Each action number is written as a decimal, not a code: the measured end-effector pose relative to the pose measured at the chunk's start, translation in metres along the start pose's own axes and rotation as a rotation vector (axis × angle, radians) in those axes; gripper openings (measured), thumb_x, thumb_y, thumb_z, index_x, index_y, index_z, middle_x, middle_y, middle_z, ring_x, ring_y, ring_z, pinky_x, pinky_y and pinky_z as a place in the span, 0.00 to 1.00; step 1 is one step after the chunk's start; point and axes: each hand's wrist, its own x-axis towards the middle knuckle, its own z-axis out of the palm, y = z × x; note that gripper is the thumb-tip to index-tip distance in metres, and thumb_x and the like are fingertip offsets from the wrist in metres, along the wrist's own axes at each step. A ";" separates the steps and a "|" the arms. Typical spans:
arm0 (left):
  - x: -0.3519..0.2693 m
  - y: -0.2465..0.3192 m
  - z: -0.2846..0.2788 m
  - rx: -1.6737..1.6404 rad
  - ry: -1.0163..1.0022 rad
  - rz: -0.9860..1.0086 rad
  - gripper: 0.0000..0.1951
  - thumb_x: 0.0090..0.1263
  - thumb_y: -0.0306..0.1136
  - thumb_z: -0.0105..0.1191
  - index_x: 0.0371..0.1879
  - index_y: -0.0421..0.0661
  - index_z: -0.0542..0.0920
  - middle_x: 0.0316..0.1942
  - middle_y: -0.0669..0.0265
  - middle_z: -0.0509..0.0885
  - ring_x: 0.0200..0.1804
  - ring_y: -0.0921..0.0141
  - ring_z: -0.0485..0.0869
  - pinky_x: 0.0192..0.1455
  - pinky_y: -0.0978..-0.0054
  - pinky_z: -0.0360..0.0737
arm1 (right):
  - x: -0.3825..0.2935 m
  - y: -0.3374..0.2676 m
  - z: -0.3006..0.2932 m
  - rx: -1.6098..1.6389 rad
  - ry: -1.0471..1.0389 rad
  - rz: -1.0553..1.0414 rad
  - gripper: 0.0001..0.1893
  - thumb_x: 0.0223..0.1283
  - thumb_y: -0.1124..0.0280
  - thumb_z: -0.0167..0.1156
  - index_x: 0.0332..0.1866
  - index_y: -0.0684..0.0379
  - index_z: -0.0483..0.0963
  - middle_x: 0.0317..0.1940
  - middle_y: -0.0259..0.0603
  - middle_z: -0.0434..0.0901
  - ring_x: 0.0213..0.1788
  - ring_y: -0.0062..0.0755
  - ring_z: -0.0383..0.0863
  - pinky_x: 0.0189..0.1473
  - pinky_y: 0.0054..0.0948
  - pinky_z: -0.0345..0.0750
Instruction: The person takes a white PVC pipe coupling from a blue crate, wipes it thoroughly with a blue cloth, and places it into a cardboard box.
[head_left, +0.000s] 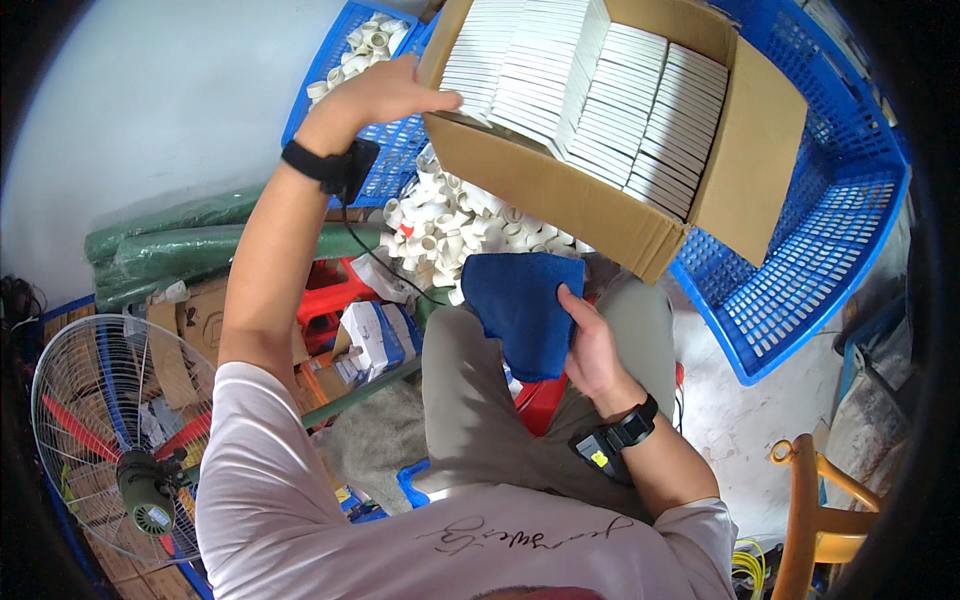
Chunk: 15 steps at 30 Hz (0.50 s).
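My right hand (596, 349) holds a dark blue piece of cloth (525, 307) by its right edge, above my lap. The cloth hangs flat, with an uneven outline. Up at the left, my left hand (386, 90) grips the side of an open cardboard box (555, 202), its thumb over the rim and its fingers partly hidden. Rows of thin white flat pieces (630, 105) stand packed on edge inside. One row, left of the middle, rises higher than those to its right.
Beneath the box, a blue plastic crate (810, 277) spreads right. White pipe fittings (450, 232) lie heaped below it; more fill a blue basket (300, 112). A caged fan (120, 442) stands at left, near green wrapped rolls (180, 247). A yellow metal frame (799, 517) is at lower right.
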 end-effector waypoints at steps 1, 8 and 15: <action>0.004 0.001 0.007 0.000 0.002 -0.006 0.31 0.45 0.62 0.61 0.26 0.42 0.72 0.21 0.64 0.75 0.27 0.71 0.74 0.27 0.78 0.68 | 0.001 -0.001 0.000 -0.013 -0.010 0.000 0.26 0.68 0.57 0.42 0.62 0.67 0.59 0.57 0.49 0.70 0.57 0.40 0.73 0.58 0.38 0.71; 0.003 0.009 0.024 0.123 -0.069 -0.005 0.30 0.52 0.62 0.58 0.26 0.40 0.76 0.23 0.61 0.78 0.29 0.69 0.76 0.31 0.75 0.70 | -0.002 -0.001 0.000 0.106 0.017 0.016 0.20 0.69 0.64 0.43 0.59 0.64 0.63 0.54 0.44 0.73 0.53 0.35 0.75 0.55 0.34 0.74; 0.008 -0.019 0.028 0.089 0.015 0.027 0.29 0.51 0.60 0.59 0.28 0.41 0.76 0.24 0.61 0.78 0.28 0.70 0.75 0.30 0.75 0.70 | -0.001 0.000 0.000 0.047 0.043 0.018 0.20 0.69 0.63 0.43 0.59 0.66 0.63 0.55 0.45 0.73 0.54 0.36 0.75 0.55 0.35 0.73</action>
